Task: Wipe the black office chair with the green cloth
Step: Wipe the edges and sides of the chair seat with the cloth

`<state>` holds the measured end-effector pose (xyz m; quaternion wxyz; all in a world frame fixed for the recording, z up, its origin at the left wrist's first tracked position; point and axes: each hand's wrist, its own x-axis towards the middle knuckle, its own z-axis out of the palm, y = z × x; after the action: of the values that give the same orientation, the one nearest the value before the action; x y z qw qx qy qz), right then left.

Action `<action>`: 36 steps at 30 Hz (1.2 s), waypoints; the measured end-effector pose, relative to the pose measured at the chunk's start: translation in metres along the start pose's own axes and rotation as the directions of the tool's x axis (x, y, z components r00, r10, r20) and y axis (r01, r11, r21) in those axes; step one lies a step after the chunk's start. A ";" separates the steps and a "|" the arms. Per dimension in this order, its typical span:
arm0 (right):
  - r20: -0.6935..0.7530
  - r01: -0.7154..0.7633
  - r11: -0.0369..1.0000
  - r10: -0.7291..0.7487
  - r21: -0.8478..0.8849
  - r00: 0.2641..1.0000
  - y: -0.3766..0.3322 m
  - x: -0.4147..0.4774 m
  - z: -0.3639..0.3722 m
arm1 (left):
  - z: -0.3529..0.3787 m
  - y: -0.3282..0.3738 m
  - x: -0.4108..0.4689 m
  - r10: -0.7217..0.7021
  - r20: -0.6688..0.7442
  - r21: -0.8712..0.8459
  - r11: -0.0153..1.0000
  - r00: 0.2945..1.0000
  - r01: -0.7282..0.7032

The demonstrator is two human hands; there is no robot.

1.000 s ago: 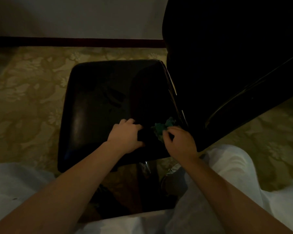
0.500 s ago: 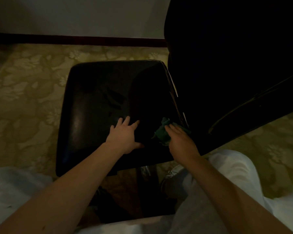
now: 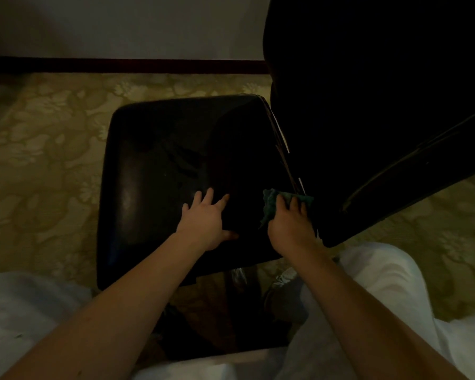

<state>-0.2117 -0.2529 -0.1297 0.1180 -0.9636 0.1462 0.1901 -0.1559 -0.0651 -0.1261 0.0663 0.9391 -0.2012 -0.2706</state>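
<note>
The black office chair fills the middle of the view: its glossy seat [image 3: 159, 171] lies below me and its dark backrest [image 3: 368, 105] rises at the right. My left hand [image 3: 206, 218] rests flat on the seat with fingers spread. My right hand [image 3: 288, 223] presses the crumpled green cloth [image 3: 270, 204] onto the seat's right edge, close to the crease where the backrest begins. Part of the cloth is hidden under my fingers.
A patterned yellowish carpet [image 3: 39, 160] surrounds the chair. A dark baseboard [image 3: 121, 64] and pale wall run along the back. My white-trousered legs [image 3: 381, 283] are at the bottom, either side of the chair's base.
My left hand has gone from curled at the seat's near edge to flat and spread. My right hand has pushed the cloth farther along the seat toward the backrest.
</note>
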 end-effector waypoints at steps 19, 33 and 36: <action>-0.085 0.008 0.994 0.001 0.107 0.996 0.026 0.028 0.002 | -0.016 -0.020 0.024 0.163 0.046 -0.012 0.987 0.986 -0.163; -0.185 0.021 0.999 -0.015 0.031 0.983 0.022 0.057 0.004 | -0.019 -0.004 0.029 0.116 0.080 -0.049 0.992 0.990 -0.112; -0.194 0.081 0.997 -0.080 0.000 0.978 0.026 0.071 -0.002 | -0.020 0.006 0.031 0.064 0.093 -0.062 0.996 0.994 -0.058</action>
<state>-0.1567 -0.2940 -0.1609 0.1144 -0.9822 0.1186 0.0897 -0.1236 -0.0830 -0.1226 0.0926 0.9163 -0.2246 -0.3184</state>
